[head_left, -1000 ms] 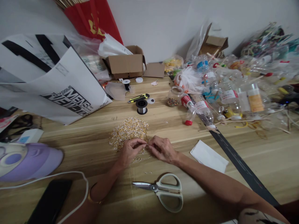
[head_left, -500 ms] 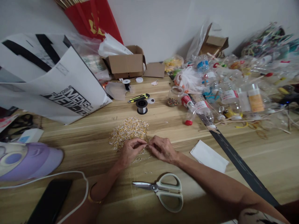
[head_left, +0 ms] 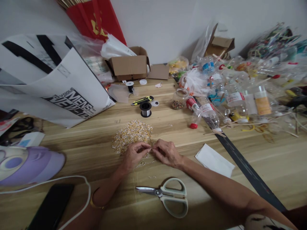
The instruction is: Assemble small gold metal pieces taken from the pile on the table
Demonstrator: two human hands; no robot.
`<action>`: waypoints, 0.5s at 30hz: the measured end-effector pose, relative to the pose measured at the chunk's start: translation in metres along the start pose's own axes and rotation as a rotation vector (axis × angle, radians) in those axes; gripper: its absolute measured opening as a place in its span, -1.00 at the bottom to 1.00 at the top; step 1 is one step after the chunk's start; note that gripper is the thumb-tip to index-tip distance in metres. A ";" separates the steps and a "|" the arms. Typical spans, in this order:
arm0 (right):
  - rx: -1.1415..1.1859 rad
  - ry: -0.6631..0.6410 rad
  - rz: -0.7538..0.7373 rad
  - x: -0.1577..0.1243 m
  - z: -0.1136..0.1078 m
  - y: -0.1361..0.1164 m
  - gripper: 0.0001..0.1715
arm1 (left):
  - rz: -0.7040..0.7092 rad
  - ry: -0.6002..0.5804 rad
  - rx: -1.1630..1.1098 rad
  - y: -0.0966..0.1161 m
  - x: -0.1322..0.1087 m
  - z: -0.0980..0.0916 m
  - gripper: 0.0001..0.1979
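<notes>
My left hand (head_left: 134,155) and my right hand (head_left: 167,153) meet fingertip to fingertip just above the wooden table. Both are pinched closed around something tiny; the fingers hide most of it. A heap of small gold and silver metal pieces (head_left: 131,134) lies right behind my left hand. Below my hands a thin chain with a small ring (head_left: 143,163) stretches along the wood, and a short piece of chain (head_left: 152,177) rests nearer to me. Scissors with cream handles (head_left: 174,196) lie in front, blades pointing left and slightly apart.
Behind the heap are a wire spool (head_left: 145,110) and a yellow-black utility knife (head_left: 142,100). A glass jar of beads (head_left: 179,99) and plastic bottles (head_left: 208,111) crowd the right. A white bag (head_left: 64,86), purple device (head_left: 40,163) and phone (head_left: 51,206) occupy the left. Folded paper (head_left: 214,160) lies right.
Almost nothing differs. Both hands keep the same place and pinch, with only a slight shift at the fingertips.
</notes>
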State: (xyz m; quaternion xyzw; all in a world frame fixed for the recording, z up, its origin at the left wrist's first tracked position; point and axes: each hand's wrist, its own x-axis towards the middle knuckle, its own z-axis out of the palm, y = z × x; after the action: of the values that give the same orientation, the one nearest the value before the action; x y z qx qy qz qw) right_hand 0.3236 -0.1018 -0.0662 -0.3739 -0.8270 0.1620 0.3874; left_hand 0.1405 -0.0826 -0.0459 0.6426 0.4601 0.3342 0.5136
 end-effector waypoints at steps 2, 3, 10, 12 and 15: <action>-0.009 0.004 -0.003 0.000 0.000 0.000 -0.92 | -0.002 0.000 -0.010 -0.001 0.000 0.000 -0.89; -0.015 0.007 -0.004 0.000 0.000 0.000 -0.92 | -0.006 -0.002 -0.015 -0.001 0.001 0.001 -0.89; -0.013 0.009 -0.002 0.001 -0.001 -0.001 -0.92 | -0.018 0.009 -0.038 -0.001 0.001 0.001 -0.89; -0.008 0.006 -0.005 0.000 -0.001 -0.001 -0.93 | -0.024 0.014 -0.048 -0.001 0.001 0.001 -0.88; -0.006 0.013 -0.009 0.000 -0.001 -0.001 -0.93 | -0.038 0.025 -0.051 -0.001 0.001 0.000 -0.88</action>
State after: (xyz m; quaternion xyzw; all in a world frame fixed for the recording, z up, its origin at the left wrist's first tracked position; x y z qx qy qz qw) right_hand 0.3240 -0.1024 -0.0654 -0.3724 -0.8266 0.1552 0.3924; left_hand 0.1409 -0.0818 -0.0469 0.6162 0.4700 0.3440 0.5302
